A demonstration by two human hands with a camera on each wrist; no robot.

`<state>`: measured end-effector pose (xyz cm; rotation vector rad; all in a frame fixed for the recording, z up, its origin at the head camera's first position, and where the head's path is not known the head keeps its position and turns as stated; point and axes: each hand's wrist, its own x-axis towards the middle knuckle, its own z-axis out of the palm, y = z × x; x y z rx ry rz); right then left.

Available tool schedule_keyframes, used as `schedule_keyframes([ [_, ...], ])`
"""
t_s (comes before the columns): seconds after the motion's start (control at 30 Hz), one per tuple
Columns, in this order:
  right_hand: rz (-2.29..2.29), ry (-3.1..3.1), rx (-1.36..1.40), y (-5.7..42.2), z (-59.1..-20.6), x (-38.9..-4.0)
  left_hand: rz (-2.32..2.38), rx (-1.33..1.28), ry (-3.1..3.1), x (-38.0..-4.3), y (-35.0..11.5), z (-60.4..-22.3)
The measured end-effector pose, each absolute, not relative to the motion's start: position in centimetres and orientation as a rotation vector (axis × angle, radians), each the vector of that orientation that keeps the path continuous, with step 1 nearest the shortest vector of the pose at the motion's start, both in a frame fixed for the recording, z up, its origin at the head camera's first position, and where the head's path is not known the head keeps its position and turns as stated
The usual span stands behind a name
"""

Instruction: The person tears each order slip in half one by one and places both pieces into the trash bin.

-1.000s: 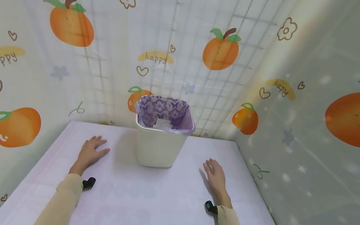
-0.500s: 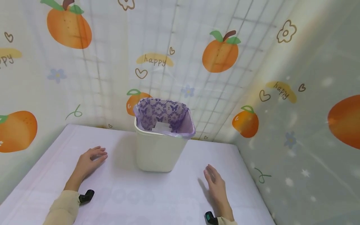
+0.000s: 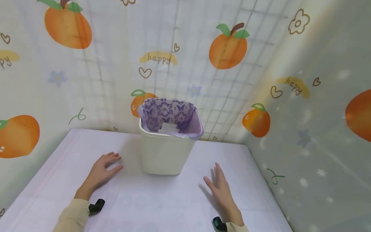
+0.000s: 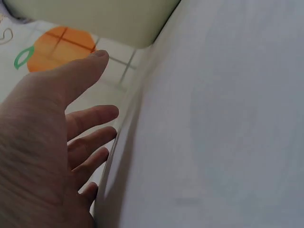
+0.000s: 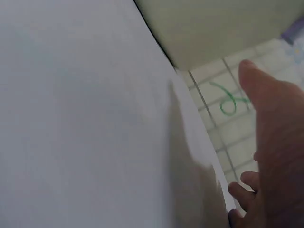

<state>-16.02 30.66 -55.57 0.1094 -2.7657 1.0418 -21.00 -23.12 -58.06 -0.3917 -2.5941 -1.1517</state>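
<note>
A cream-white trash bin stands upright near the back of the table. Its purple patterned bag lines the inside and folds over the rim. White paper-like pieces show inside it; what they are I cannot tell. My left hand is to the left of the bin, thumb and fingers spread, holding nothing. On the other side my right hand hovers low by the table, its thumb apart from the fingers, also holding nothing. Both wrist views show the bin's lower wall apart from the hands.
The white-covered table ends at a curtain printed with oranges, close behind the bin. Another curtain side borders the table on the right. Small black wrist cameras are worn at both sleeves.
My left hand has moved nearer the bin, its thumb spreading from the fingers over the last half second. The right hand's thumb has spread wider. The bin stays in place.
</note>
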Motion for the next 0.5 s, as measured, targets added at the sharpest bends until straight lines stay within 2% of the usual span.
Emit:
schedule_keyframes([
  [0.2, 0.921, -2.777, 0.345, 28.2, -54.9, -15.8, -1.038, -0.507, -2.596, -21.5, -21.7, -57.0],
  [0.5, 0.687, -2.816, 0.430, 26.9, -54.1, -15.1, -0.896, -0.630, -2.648, -20.0, -17.7, -55.9],
])
